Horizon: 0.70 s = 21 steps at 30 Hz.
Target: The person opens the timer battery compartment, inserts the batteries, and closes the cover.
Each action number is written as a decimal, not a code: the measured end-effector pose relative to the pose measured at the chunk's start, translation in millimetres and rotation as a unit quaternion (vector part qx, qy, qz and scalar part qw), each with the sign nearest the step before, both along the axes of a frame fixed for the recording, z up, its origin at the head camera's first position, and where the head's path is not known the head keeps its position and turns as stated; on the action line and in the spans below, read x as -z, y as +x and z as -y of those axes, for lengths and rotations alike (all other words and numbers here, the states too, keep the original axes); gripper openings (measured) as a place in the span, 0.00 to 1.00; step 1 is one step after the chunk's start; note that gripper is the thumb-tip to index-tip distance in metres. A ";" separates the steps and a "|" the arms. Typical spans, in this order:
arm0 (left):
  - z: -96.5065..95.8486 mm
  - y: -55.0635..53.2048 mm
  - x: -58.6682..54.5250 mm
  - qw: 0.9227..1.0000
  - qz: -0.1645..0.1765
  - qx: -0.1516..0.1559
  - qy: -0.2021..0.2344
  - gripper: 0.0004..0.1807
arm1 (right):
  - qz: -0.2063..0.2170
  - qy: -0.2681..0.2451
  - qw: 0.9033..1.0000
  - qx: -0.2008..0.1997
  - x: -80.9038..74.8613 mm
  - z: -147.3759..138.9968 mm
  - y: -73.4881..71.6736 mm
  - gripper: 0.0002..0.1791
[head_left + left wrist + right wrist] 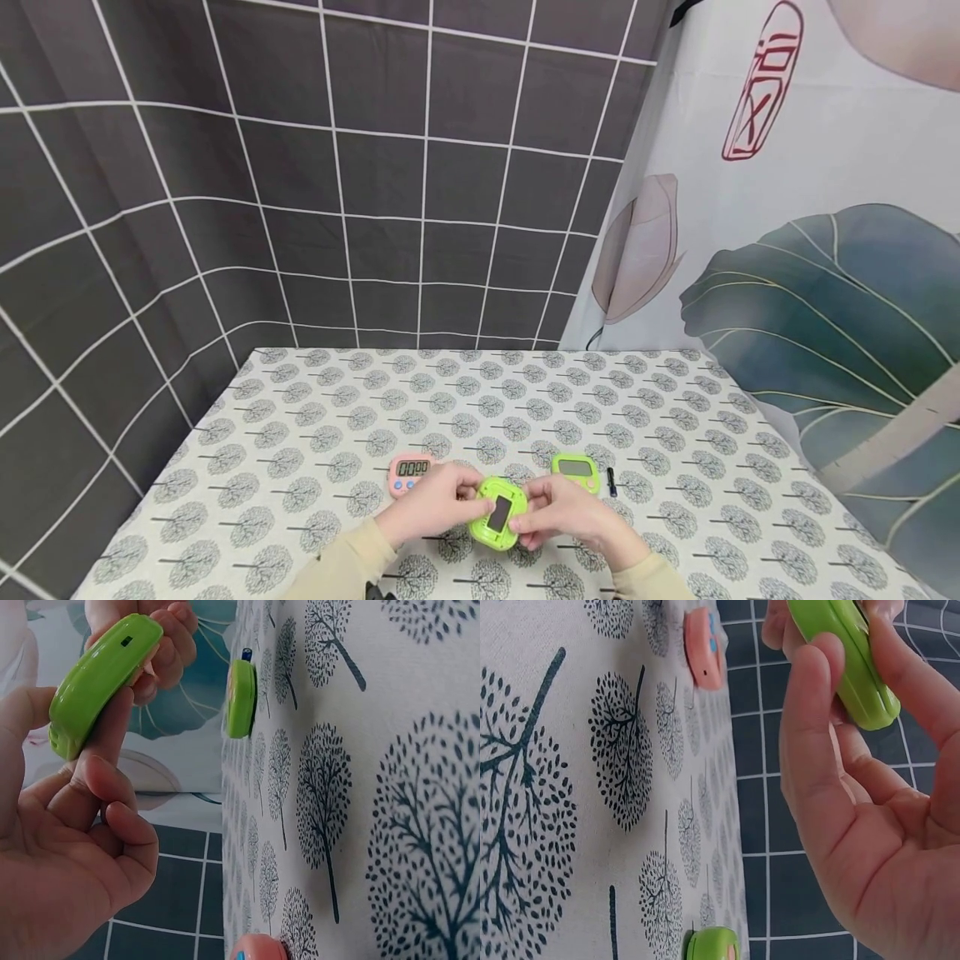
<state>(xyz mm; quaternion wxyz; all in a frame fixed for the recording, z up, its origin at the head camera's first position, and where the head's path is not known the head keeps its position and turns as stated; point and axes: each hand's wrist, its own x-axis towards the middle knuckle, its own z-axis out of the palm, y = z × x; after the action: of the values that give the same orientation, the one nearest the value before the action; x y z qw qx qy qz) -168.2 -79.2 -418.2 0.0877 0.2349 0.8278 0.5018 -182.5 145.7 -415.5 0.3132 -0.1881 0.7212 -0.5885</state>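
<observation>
A bright green digital timer [498, 527] is held above the table between both hands, its back with a dark rectangular patch turned toward the head camera. My left hand [441, 502] pinches its left side, with the thumb on the back. On the opposite edge, my right hand [564, 512] grips it between thumb and fingers. In the left wrist view the held timer [101, 686] appears edge-on, between thumb and index finger. The right wrist view shows its green rim [847, 667] and the right palm below.
Left of the hands lies a pink timer [406, 472] reading 00:00. Another green timer [576, 469] with a blank screen lies behind the right hand. Beside it is a small dark cylinder [612, 482], its kind unclear. A tree-patterned cloth [487, 406] covers the table.
</observation>
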 end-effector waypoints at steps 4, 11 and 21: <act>1.5 -2.0 0.8 1.000 0.014 -0.006 0.018 0.05 | -0.016 -0.011 1.000 0.023 0.9 0.0 -0.8 0.22; 4.1 -4.6 1.9 0.998 0.042 -0.008 0.042 0.09 | -0.026 -0.027 0.998 0.059 1.9 2.1 -2.4 0.19; 4.3 -6.5 0.4 0.998 0.050 -0.003 0.049 0.10 | -0.057 -0.028 0.995 0.072 -0.1 3.3 -1.5 0.18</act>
<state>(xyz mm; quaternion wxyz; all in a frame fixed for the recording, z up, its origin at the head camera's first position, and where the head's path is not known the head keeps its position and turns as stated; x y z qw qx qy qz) -174.7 -83.5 -418.6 0.1162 0.2107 0.7976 0.5532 -184.0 142.3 -415.4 0.2226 -0.1777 0.7327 -0.6180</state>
